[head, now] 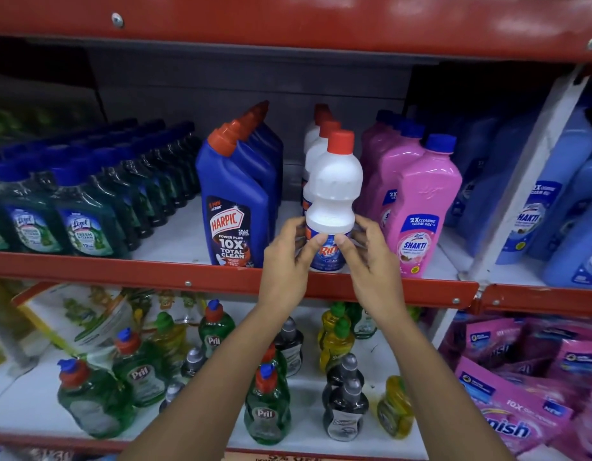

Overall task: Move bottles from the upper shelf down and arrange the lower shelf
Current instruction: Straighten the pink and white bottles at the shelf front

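A white Rin bottle [333, 191] with a red cap stands upright at the front of the upper shelf [221, 274], first in a row of like bottles. My left hand [288, 257] grips its lower left side and my right hand [367, 254] grips its lower right side, thumbs on the blue label. Blue Harpic bottles [234, 201] stand just left of it, pink Shakti bottles [417, 207] just right. On the lower shelf [304, 384] stand green Pril bottles [266, 407], grey bottles [346, 407] and yellow bottles [396, 407], loosely spaced.
Dark green Lizol bottles [85, 211] fill the upper shelf's left part. Light blue bottles [560, 194] stand past a white divider [527, 168] at right. Pink Vanish pouches [520, 404] lie at lower right, refill packs [78, 321] at lower left. A red shelf edge [288, 21] runs overhead.
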The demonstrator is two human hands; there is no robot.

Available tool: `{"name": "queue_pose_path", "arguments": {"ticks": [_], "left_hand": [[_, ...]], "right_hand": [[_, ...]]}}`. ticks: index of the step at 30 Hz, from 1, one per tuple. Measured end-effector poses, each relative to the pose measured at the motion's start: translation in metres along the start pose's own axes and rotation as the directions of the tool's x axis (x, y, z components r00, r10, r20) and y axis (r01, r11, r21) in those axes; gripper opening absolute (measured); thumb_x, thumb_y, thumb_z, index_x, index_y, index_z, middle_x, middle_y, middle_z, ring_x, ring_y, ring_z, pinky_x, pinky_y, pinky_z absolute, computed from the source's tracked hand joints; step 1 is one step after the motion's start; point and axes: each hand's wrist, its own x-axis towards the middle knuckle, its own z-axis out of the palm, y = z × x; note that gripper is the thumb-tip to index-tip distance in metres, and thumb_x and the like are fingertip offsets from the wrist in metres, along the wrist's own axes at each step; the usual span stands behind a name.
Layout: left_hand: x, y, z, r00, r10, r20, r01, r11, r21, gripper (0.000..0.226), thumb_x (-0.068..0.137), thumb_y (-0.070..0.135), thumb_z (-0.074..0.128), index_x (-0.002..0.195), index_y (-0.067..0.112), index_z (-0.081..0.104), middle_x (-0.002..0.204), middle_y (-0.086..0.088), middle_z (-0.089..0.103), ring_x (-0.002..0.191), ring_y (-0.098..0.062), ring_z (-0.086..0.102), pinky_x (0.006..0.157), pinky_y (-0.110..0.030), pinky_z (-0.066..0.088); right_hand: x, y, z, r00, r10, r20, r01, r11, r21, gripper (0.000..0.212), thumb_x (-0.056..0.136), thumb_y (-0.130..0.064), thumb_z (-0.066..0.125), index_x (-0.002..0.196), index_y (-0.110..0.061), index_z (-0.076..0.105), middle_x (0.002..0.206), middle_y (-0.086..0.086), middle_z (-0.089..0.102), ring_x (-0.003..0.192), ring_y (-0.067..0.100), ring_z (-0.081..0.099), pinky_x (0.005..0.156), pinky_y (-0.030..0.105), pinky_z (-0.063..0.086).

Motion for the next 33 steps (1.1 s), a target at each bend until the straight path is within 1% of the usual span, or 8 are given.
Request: {"name": "queue_pose_path", "arguments": {"ticks": [5,9,11,16,19,21,26,33], "left_hand": [[-0.005,0.007,-0.001,1.000,-0.004,0.020,0.004,1.000,0.010,0.036,0.095,0.029,0.057,0.127,0.011,0.054,0.113,0.008,0.062,0.098,0.018,0.055,0.080,-0.002,0.042],[-0.022,0.003,-0.017,0.997,0.023,-0.070,-0.016,0.995,0.101,0.038,0.093,0.034,0.062,0.127,0.017,0.056,0.120,0.005,0.061,0.108,-0.001,0.057,0.089,-0.015,0.048],[-0.029,0.000,-0.035,0.979,0.086,-0.184,-0.060,0.988,0.142,0.027,0.090,0.026,0.067,0.115,0.014,0.064,0.109,0.003,0.063,0.098,-0.001,0.060,0.083,-0.016,0.050],[-0.029,-0.013,-0.081,0.918,0.113,-0.380,-0.015,0.968,0.252,0.030,0.084,0.023,0.074,0.106,0.008,0.060,0.104,-0.003,0.058,0.090,0.004,0.050,0.080,-0.004,0.039],[-0.016,-0.028,-0.101,0.960,-0.003,-0.281,0.070,0.971,0.230,0.057,0.082,0.033,0.075,0.126,0.010,0.048,0.122,-0.003,0.050,0.109,-0.008,0.049,0.091,-0.021,0.042],[-0.007,-0.034,-0.111,0.987,-0.069,-0.146,0.091,0.985,0.149,0.064,0.080,0.040,0.072,0.132,0.017,0.042,0.123,0.003,0.054,0.111,-0.008,0.055,0.093,-0.031,0.050],[0.002,-0.040,-0.118,0.997,-0.032,-0.066,0.040,0.991,0.130,0.041,0.085,0.035,0.070,0.117,0.033,0.044,0.106,0.017,0.063,0.097,-0.004,0.064,0.083,-0.044,0.056],[0.001,-0.042,-0.119,0.998,0.004,-0.068,0.003,0.994,0.111,0.041,0.088,0.042,0.065,0.122,0.030,0.045,0.109,0.010,0.066,0.097,-0.006,0.065,0.079,-0.044,0.058]], "right_hand": [[-0.007,-0.007,0.002,1.000,0.005,-0.009,-0.005,1.000,-0.002,0.041,0.095,-0.023,0.055,0.134,-0.015,0.047,0.117,-0.013,0.060,0.103,-0.019,0.055,0.082,0.004,0.043],[-0.030,-0.015,0.018,0.945,-0.114,-0.307,0.098,0.993,-0.069,0.030,0.096,-0.024,0.054,0.123,-0.012,0.056,0.115,0.001,0.066,0.109,0.009,0.062,0.090,0.027,0.051],[-0.038,-0.020,0.031,0.927,-0.156,-0.340,0.145,0.988,-0.058,0.021,0.095,-0.018,0.055,0.114,-0.008,0.061,0.105,0.006,0.067,0.099,0.009,0.063,0.085,0.023,0.051],[-0.033,-0.032,0.069,0.990,-0.066,-0.124,0.070,0.997,0.033,0.031,0.091,-0.022,0.062,0.121,-0.014,0.056,0.113,-0.003,0.063,0.108,0.006,0.059,0.090,0.024,0.051],[-0.018,-0.034,0.090,0.999,-0.027,0.018,0.027,0.999,-0.016,0.050,0.088,-0.030,0.067,0.132,-0.018,0.047,0.123,-0.018,0.053,0.117,0.005,0.053,0.101,0.032,0.048],[-0.009,-0.033,0.100,0.998,-0.019,0.062,0.022,0.999,-0.045,0.054,0.087,-0.032,0.068,0.133,-0.019,0.044,0.128,-0.009,0.058,0.117,0.008,0.056,0.098,0.036,0.051],[-0.007,-0.032,0.111,0.999,-0.023,0.022,0.025,0.998,-0.061,0.044,0.091,-0.025,0.064,0.130,-0.017,0.046,0.114,-0.011,0.061,0.093,-0.022,0.055,0.082,0.004,0.046],[-0.007,-0.034,0.113,1.000,-0.010,0.006,0.010,0.998,-0.055,0.043,0.091,-0.022,0.063,0.131,-0.018,0.047,0.111,-0.013,0.062,0.090,-0.022,0.057,0.078,0.002,0.044]]}}
